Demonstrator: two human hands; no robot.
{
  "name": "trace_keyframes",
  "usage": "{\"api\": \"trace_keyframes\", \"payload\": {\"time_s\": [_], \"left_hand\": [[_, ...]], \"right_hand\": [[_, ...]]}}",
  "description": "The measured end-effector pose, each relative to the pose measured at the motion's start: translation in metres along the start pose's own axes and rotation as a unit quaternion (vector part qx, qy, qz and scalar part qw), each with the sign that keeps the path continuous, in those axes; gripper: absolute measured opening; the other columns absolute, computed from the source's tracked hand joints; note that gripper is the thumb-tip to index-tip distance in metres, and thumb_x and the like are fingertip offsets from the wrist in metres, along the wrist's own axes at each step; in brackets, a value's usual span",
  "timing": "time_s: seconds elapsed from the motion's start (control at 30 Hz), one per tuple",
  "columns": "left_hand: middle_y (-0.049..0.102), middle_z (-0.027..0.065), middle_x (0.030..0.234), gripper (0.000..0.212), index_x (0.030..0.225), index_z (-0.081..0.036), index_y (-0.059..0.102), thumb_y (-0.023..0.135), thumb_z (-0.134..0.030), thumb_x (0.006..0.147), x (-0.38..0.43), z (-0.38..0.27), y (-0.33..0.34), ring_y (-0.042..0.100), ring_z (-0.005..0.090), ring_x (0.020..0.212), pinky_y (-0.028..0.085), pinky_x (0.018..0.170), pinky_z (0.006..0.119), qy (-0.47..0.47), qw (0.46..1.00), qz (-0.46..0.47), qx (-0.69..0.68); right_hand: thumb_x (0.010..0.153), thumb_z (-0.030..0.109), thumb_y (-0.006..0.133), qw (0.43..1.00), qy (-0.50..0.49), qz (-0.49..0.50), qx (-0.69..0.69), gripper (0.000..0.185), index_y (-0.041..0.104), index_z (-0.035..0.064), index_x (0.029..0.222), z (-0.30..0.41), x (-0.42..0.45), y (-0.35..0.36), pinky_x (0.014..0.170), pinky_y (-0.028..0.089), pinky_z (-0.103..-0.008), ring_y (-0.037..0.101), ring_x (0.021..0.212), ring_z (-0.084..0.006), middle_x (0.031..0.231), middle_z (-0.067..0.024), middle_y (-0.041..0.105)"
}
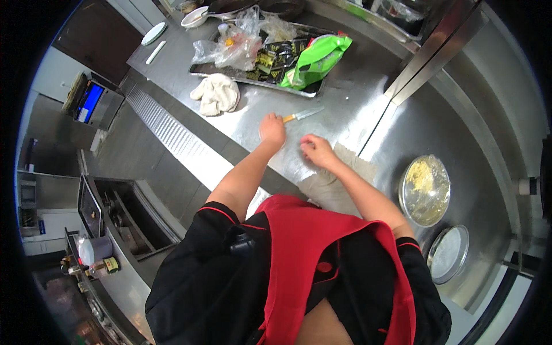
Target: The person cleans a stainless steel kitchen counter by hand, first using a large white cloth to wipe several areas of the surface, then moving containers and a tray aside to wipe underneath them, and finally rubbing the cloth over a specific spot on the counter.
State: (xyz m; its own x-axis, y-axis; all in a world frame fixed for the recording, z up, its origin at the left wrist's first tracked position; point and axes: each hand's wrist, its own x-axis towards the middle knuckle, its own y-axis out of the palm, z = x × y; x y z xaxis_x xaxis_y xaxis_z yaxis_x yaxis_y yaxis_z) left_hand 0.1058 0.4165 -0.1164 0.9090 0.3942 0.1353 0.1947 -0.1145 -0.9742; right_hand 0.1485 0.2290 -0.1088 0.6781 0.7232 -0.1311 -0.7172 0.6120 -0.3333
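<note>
My left hand is over the steel worktop with its fingers curled around the handle end of a small knife. The knife has a yellowish handle and a bare metal blade pointing away to the right. Part of the handle is hidden by the hand, and a pale rounded edge shows beside my palm, too unclear to name. My right hand hovers near the worktop's front edge, fingers loosely bent, with nothing visible in it. A damp-looking grey-beige cloth lies beneath my right forearm. Beyond my left hand sits a crumpled white cloth.
A baking tray holds plastic bags and a green packet. At right are a film-covered steel bowl with yellow contents and a round metal dish. A steel post rises behind. Floor grating runs left.
</note>
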Motion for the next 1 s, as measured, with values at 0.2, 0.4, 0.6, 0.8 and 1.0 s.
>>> {"api": "trace_keyframes", "payload": {"time_s": [0.2,0.4,0.6,0.8,1.0], "left_hand": [[0.068,0.0172,0.094,0.025,0.094,-0.006,0.064,0.057,-0.027,0.081,0.015,0.005,0.023,0.068,0.0322,0.090,0.053,0.074,0.045,0.007,0.975,0.210,-0.071],[0.062,0.0027,0.071,0.019,0.084,-0.005,0.066,0.062,-0.023,0.089,0.012,-0.044,-0.036,0.058,0.0122,0.064,0.047,0.057,0.027,-0.041,0.716,0.422,-0.555],[0.063,0.0029,0.085,0.017,0.098,-0.004,0.063,0.063,-0.019,0.091,0.042,-0.086,-0.189,0.058,0.0106,0.076,0.047,0.069,0.023,0.114,0.593,0.392,-0.694],[0.063,0.0028,0.094,0.020,0.107,-0.003,0.059,0.062,-0.016,0.092,0.084,-0.166,-0.330,0.059,0.0093,0.081,0.049,0.074,0.024,0.338,0.507,0.296,-0.735],[0.064,0.0038,0.097,0.021,0.107,-0.004,0.061,0.059,-0.021,0.094,0.129,-0.279,-0.481,0.062,0.0127,0.087,0.052,0.078,0.027,0.456,0.416,0.371,-0.694]], "right_hand": [[0.090,0.020,0.059,0.986,-0.095,-0.095,-0.094,0.023,0.059,0.0043,0.107,-0.019,-0.003,0.020,0.072,0.052,-0.0351,0.065,0.080,-0.0248,0.089,-0.0134,0.065],[0.091,0.012,0.057,0.967,-0.098,-0.213,-0.096,0.035,0.050,0.0007,0.124,0.055,-0.039,-0.009,0.082,0.050,-0.0376,0.061,0.097,-0.0316,0.111,-0.0201,0.058],[0.087,0.009,0.063,0.894,-0.226,-0.305,-0.239,0.049,0.048,0.0016,0.133,0.204,-0.074,-0.058,0.090,0.050,-0.0389,0.058,0.107,-0.0358,0.123,-0.0203,0.053],[0.084,0.003,0.066,0.682,-0.382,-0.460,-0.421,0.052,0.049,-0.0017,0.133,0.295,-0.074,-0.153,0.089,0.052,-0.0400,0.059,0.109,-0.0375,0.124,-0.0232,0.055],[0.089,0.002,0.060,0.505,-0.466,-0.545,-0.481,0.037,0.055,-0.0011,0.126,0.428,-0.120,-0.257,0.089,0.050,-0.0398,0.060,0.107,-0.0370,0.119,-0.0213,0.059]]}}
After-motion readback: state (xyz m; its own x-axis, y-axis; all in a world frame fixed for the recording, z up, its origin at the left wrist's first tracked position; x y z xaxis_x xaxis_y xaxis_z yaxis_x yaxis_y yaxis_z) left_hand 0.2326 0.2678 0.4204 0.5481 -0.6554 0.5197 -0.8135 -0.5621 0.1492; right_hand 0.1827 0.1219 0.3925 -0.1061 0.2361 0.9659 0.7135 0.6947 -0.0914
